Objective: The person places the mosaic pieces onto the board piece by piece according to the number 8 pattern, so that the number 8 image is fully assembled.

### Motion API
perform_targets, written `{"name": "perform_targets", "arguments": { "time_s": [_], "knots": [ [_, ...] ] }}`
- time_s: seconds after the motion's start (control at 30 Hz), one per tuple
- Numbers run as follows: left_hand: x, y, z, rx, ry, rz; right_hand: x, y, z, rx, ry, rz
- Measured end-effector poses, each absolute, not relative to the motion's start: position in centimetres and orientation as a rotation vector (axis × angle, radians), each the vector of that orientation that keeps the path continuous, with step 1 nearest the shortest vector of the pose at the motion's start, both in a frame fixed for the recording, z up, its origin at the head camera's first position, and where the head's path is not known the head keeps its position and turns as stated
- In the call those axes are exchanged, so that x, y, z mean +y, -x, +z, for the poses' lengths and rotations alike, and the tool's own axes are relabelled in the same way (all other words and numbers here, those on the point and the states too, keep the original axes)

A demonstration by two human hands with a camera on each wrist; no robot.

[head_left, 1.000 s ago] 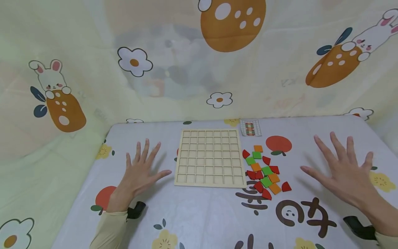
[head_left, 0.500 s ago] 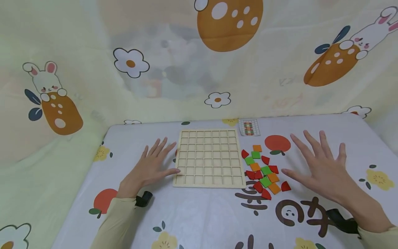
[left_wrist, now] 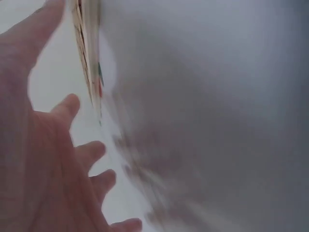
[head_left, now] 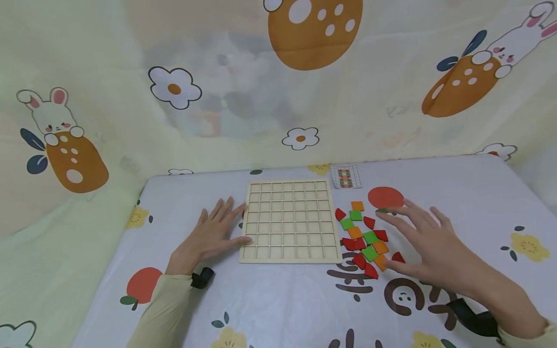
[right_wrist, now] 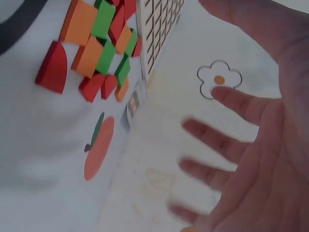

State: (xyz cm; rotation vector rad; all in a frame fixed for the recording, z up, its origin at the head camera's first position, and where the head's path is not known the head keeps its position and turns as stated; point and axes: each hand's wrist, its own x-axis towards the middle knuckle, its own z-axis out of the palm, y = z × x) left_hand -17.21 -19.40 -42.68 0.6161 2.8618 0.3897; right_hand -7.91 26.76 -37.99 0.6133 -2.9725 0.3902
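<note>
In the head view a pale wooden grid board (head_left: 290,221) lies on the table, its square cells bare. My left hand (head_left: 213,234) is at the board's left edge, fingers spread and thumb over the lower left corner; whether it presses there I cannot tell. Right of the board lie loose flat pieces: orange squares (head_left: 355,233), green squares (head_left: 370,237) and red quarter-round pieces (head_left: 371,270). My right hand (head_left: 428,241) hovers over the right side of these pieces, fingers loosely bent, holding nothing. The right wrist view shows the pieces (right_wrist: 84,21) apart from the fingers.
A small printed pattern card (head_left: 345,177) lies behind the pieces, by the board's far right corner. The white tablecloth (head_left: 287,304) carries fruit and flower prints. A patterned curtain (head_left: 235,96) hangs behind the table's far edge.
My left hand has moved right to the board's left edge. My right hand has come left from the table's right side to the pieces, its spread fingers now bent. The pieces have stayed put.
</note>
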Motion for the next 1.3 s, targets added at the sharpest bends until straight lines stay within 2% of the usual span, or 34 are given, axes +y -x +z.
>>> {"name": "perform_targets", "arguments": {
  "time_s": [0.2, 0.4, 1.3],
  "knots": [
    [-19.4, 17.4, -43.1, 2.829, -0.590, 0.406, 25.1, 8.1, -37.9, -3.169, -0.717, 0.566],
    [-19.3, 17.3, -43.3, 2.810, -0.581, 0.395, 24.3, 8.0, -39.6, -3.303, -0.788, 0.736],
    [-19.4, 17.5, -43.6, 2.814, -0.553, 0.389, 23.2, 8.2, -41.3, -3.185, -0.952, 0.720]
  ]
}}
